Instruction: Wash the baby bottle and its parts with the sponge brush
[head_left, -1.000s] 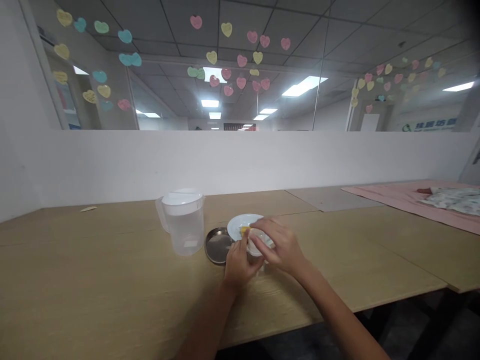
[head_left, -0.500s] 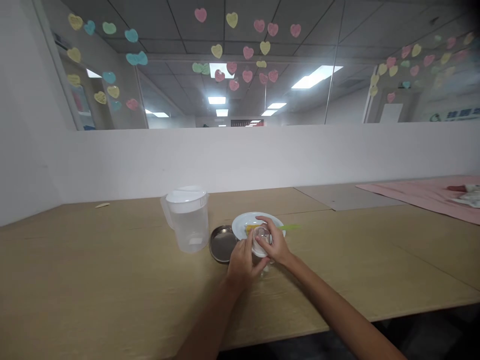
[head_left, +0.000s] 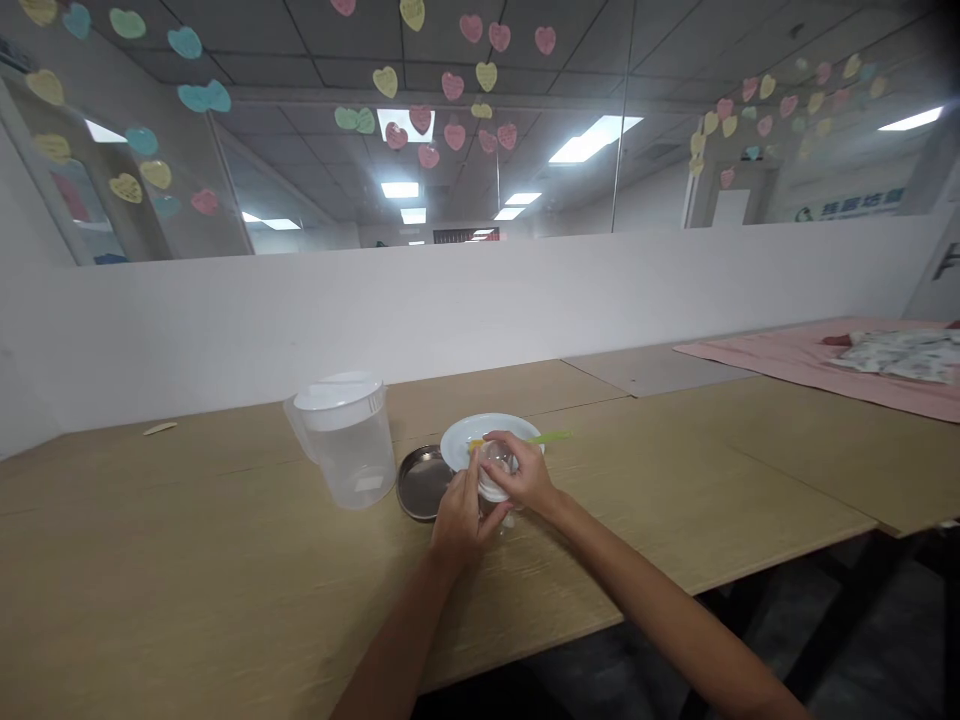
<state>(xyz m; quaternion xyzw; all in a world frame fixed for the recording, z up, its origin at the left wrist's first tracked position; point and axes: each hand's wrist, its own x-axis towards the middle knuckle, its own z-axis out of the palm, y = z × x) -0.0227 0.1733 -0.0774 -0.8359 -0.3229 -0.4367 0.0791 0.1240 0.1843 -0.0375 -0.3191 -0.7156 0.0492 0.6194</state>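
While around cup (head_left: pixel 496 466), both hands (head_left: pixel 459 515) (head_left: pixel 531 480) together

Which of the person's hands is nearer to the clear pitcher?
The left: its hand is just right of the pitcher, past the metal dish; the right hand is farther right.

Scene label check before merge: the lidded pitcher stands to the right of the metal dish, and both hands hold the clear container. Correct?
Not quite. The head view shows the lidded pitcher to the left of the metal dish. The left hand and right hand do hold the clear container.
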